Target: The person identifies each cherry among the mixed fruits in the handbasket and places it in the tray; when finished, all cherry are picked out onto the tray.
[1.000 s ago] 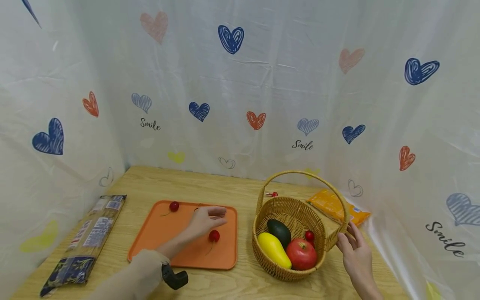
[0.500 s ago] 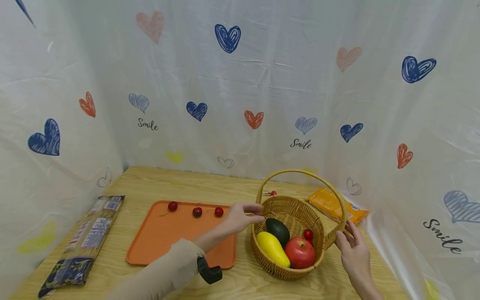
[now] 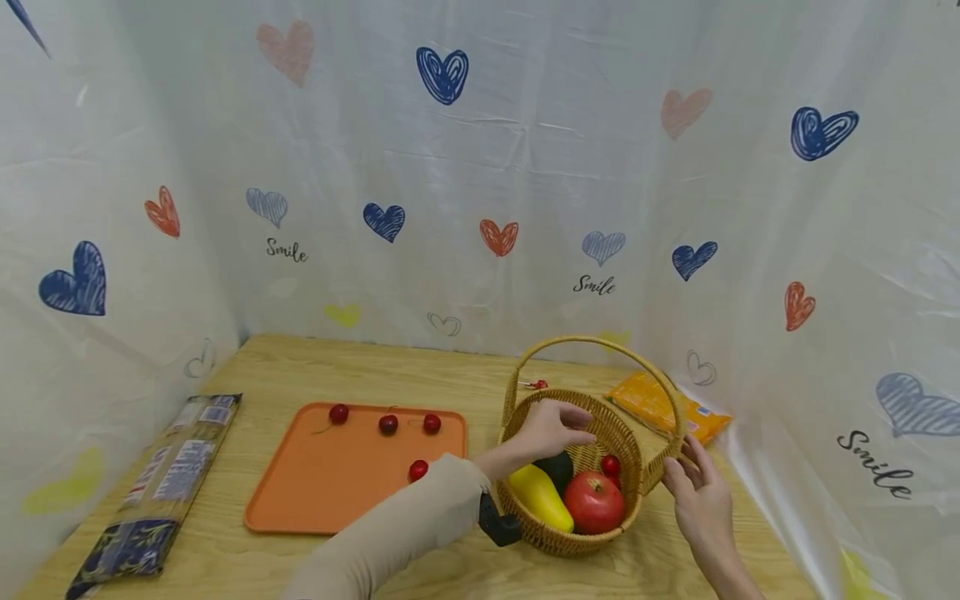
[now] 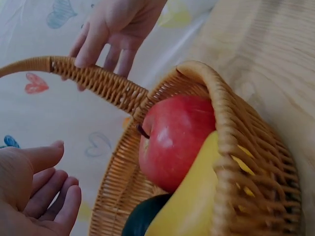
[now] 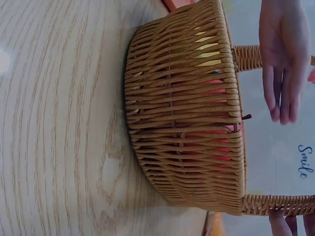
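Observation:
A wicker basket [image 3: 570, 543] with an arched handle stands on the table. Inside it lie a red apple [image 3: 594, 502], a long yellow fruit [image 3: 542, 500], a dark green avocado-like fruit [image 3: 557, 472] and a cherry [image 3: 611, 465] near the far right wall. Over the basket opening hovers my left hand [image 3: 551, 429], its fingers loosely bent with nothing between them, as the left wrist view also shows. My right hand [image 3: 703, 500] holds the basket handle [image 4: 106, 83] low on its right side, thumb in front and fingers behind.
Left of the basket lies an orange tray [image 3: 322, 492] bearing several cherries [image 3: 387, 424]. A long pasta packet [image 3: 172, 475] is at the table's left. Behind the basket are an orange packet [image 3: 660, 404] and a small red item [image 3: 538, 384]. Heart-printed curtains enclose the table.
From above the tray, my left hand has moved right, past the basket's left rim, to over its opening. My right hand keeps its hold on the handle.

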`<state>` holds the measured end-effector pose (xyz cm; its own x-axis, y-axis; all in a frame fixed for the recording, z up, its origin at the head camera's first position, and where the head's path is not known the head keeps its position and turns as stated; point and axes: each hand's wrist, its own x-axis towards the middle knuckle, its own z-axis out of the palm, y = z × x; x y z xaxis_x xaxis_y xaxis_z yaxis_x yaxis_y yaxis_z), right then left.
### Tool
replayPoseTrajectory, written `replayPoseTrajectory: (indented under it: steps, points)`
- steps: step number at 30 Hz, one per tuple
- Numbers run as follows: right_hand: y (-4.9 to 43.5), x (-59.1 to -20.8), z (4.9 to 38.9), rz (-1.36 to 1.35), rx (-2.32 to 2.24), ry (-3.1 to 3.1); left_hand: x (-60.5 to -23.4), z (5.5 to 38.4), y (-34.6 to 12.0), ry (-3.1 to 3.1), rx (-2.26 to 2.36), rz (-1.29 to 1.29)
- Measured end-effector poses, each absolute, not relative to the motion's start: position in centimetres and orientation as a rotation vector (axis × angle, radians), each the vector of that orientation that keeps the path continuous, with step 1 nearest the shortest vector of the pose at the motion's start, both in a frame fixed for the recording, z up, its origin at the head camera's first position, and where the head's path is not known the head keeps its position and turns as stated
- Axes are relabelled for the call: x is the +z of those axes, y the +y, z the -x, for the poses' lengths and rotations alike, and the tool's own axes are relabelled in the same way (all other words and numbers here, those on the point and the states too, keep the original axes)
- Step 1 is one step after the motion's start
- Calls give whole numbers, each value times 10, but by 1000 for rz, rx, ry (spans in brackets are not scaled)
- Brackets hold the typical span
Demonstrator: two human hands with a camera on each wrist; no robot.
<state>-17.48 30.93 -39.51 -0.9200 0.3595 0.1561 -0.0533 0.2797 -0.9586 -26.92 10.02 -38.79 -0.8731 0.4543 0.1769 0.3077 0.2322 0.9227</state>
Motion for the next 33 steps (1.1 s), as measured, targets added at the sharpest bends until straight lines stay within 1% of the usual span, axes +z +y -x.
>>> replayPoseTrajectory:
  steps: [4, 12, 21, 25, 31, 33]
  points:
    - [310, -397, 173, 279, 1664, -2235, -396, 275, 123, 2377, 1700, -686]
    - [311, -403, 171, 289, 1667, -2242, -414, 281, 158, 2407, 1666, -497]
    - [310, -403, 174, 277, 1682, -2214, -415, 282, 171, 2307, 1782, -263]
    - [311, -401, 175, 286, 1676, -2219, -422, 288, 179, 2252, 1818, -175]
    - [311, -398, 176, 294, 1660, -2260, -421, 290, 184, 2288, 1789, -53]
    - [311, -397, 176, 294, 1661, -2266, -421, 291, 187, 2345, 1737, -49]
